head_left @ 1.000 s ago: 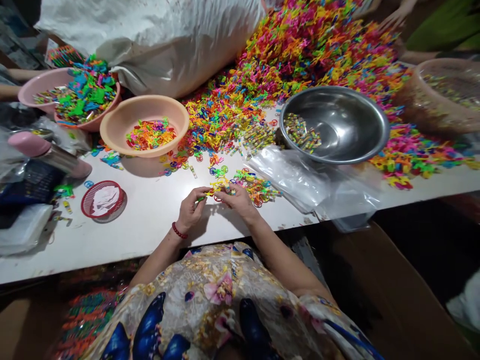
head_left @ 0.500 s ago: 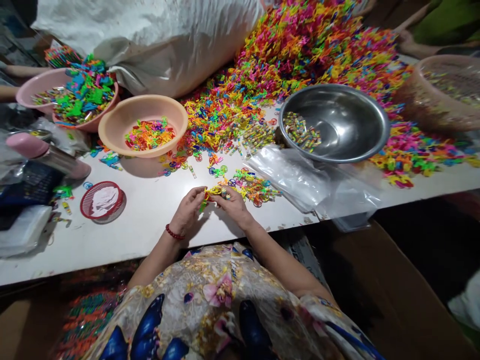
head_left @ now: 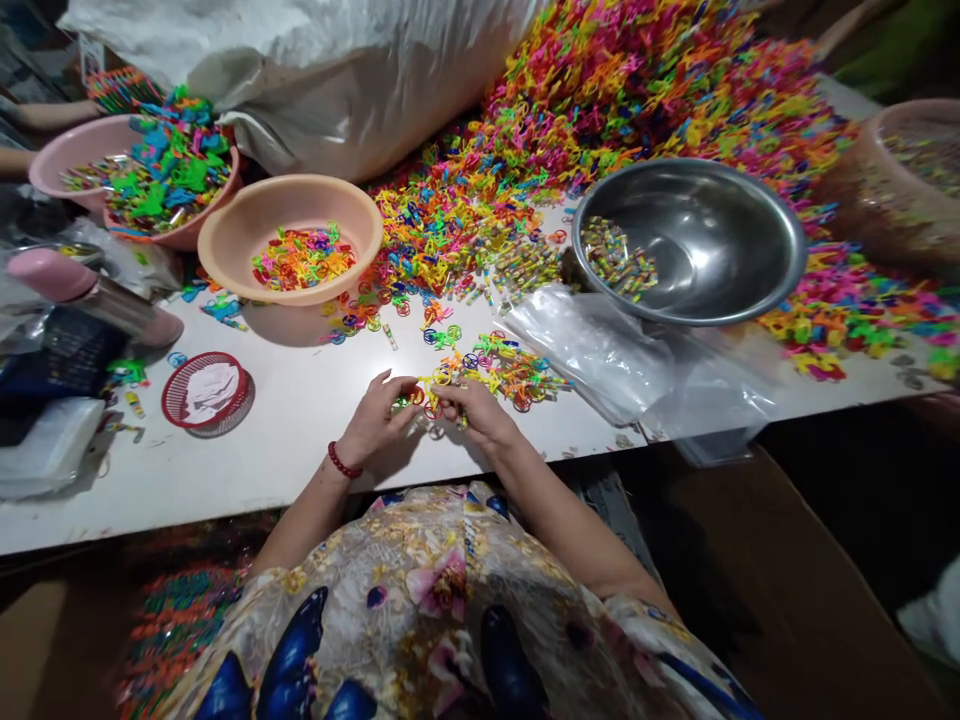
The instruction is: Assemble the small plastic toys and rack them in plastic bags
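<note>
My left hand [head_left: 381,418], with a red bead bracelet at the wrist, has its fingers curled round small plastic toy pieces [head_left: 415,397] in red and green. My right hand [head_left: 481,412] pinches small plastic toy pieces, among them yellow and red ones, between thumb and fingers. The two hands are close together above the table's front edge. Just beyond them lies a small pile of mixed plastic pieces [head_left: 517,370]. The exact shape of what each hand holds is too small to make out.
A peach basin [head_left: 217,235] and a steel bowl [head_left: 742,240] hold small pieces. Clear plastic bags [head_left: 592,350] lie at right, a red basket [head_left: 174,400] with white slips at left. Behind rises a large heap of coloured pieces [head_left: 600,90], beside a white sack [head_left: 337,90].
My hands have moved slightly apart, and the left fingers have loosened and lifted. The pieces between them have shifted. The whole view has turned a little.
</note>
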`<action>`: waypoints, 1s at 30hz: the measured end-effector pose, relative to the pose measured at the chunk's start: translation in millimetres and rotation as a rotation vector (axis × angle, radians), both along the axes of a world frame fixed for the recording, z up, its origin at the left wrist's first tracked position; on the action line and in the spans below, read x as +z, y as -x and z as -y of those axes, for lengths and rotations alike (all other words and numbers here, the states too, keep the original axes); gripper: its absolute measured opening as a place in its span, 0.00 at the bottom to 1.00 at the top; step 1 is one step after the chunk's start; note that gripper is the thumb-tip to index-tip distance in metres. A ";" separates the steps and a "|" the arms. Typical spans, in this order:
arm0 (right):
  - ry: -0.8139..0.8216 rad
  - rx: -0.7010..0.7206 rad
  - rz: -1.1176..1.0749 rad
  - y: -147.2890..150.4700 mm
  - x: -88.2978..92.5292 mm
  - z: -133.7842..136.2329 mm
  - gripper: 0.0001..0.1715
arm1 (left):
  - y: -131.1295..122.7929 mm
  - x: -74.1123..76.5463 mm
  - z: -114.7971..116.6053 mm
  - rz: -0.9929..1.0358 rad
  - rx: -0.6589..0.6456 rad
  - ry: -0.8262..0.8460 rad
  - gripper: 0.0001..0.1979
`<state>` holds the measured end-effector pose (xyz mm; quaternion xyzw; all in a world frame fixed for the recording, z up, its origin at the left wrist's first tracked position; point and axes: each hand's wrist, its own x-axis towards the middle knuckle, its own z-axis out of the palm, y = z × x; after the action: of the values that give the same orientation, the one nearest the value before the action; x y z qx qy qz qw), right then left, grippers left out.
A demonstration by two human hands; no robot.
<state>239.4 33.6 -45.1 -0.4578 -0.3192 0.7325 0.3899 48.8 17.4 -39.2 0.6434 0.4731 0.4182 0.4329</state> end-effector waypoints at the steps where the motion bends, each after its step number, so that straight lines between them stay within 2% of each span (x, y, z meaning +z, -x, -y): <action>1: 0.008 -0.002 -0.007 -0.6 -1.5 -0.4 0.24 | -0.2 0.6 0.8 -0.017 0.018 -0.040 0.15; 5: 0.103 0.001 -0.084 -1.5 -7.9 0.8 0.24 | -0.3 3.6 6.4 -0.050 0.024 -0.133 0.15; 9: 0.121 -0.001 -0.106 1.7 -7.0 3.0 0.24 | -3.4 11.3 12.5 0.043 0.082 -0.066 0.15; 11: 0.050 -0.063 -0.041 2.9 -3.4 1.0 0.24 | -4.8 14.6 13.1 0.193 0.183 0.063 0.17; 13: -0.038 -0.140 0.061 2.2 0.5 -3.7 0.23 | -3.5 15.3 10.8 0.423 0.262 0.287 0.20; 16: -0.155 -0.247 0.261 -2.5 3.9 -11.2 0.23 | 4.1 11.3 4.3 0.769 0.203 0.673 0.26; 18: -0.215 -0.272 0.378 -5.2 4.0 -11.9 0.24 | 9.6 5.7 1.2 0.898 0.155 0.802 0.28; 20: -0.224 -0.199 0.398 -4.8 2.6 -7.6 0.23 | 12.3 -1.4 0.8 0.938 0.192 0.819 0.23; 23: -0.127 -0.021 0.229 3.2 -1.3 5.3 0.27 | 10.1 -12.1 4.0 0.905 0.311 0.772 0.16; 26: -0.042 0.089 0.073 14.9 -5.7 17.4 0.28 | 4.8 -17.7 7.8 0.825 0.380 0.686 0.18; 30: -0.054 0.152 0.089 24.2 -5.5 24.0 0.27 | -0.7 -15.0 11.7 0.678 0.415 0.533 0.23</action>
<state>215.2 9.6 -50.6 -0.4536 -0.3894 0.7301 0.3309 49.5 5.6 -54.1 0.2292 0.5143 0.5462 0.6202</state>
